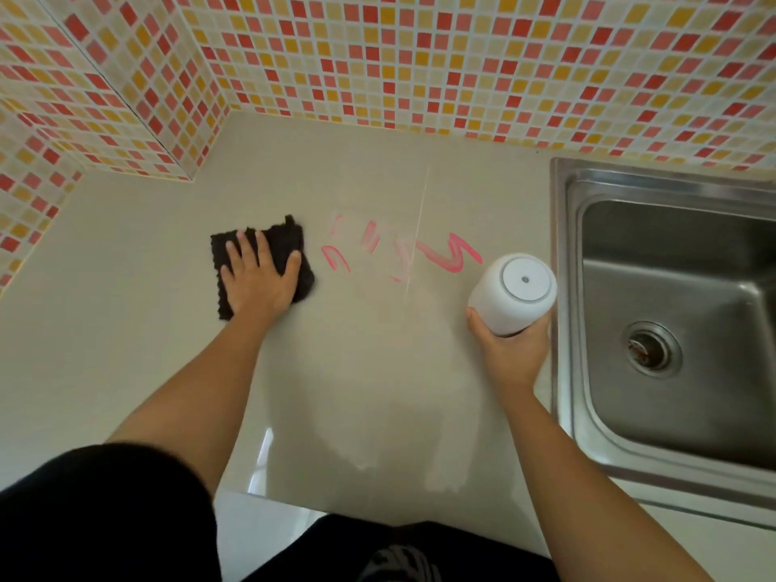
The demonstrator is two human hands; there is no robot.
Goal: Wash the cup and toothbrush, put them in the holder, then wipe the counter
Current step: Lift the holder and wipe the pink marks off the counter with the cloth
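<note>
Counter (138,329) of smooth, glossy beige is bearing smeared pink streaks (445,256) between a dark, nubby cloth (289,241) and a steel sink (672,312), which the frame's edge is cropping. Left hand (258,275) is pressing flat, fingers spread, on the cloth. Right hand (510,350) is gripping an upturned white cylindrical cup (514,294), its mouth hidden.

Both bare arms reach forward over the tabletop. The left hand (259,276) lies flat, palm down, fingers spread; the right hand (510,350), near the tabletop's right edge, is curled in a grip.
</note>
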